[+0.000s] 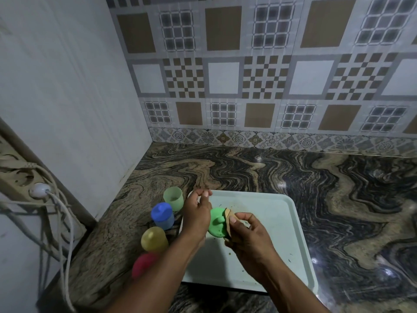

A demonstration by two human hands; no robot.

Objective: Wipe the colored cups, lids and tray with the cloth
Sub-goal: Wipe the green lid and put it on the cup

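Note:
Above the pale tray (277,222), my left hand (196,213) holds a green lid (216,223) by its edge. My right hand (243,231) presses a tan cloth (228,222) against the lid's right side. Left of the tray stand a lidless green cup (173,198), a blue cup with its lid on (162,215), a yellow cup with a lid (154,239) and a red one (143,265), in a row on the marble counter (293,175). Small dark specks lie on the tray.
A white wall panel (74,109) closes the left side and a tiled backsplash (270,75) the back. A power strip with a white plug (39,189) and hanging cables (65,233) sits at the far left, off the counter's edge.

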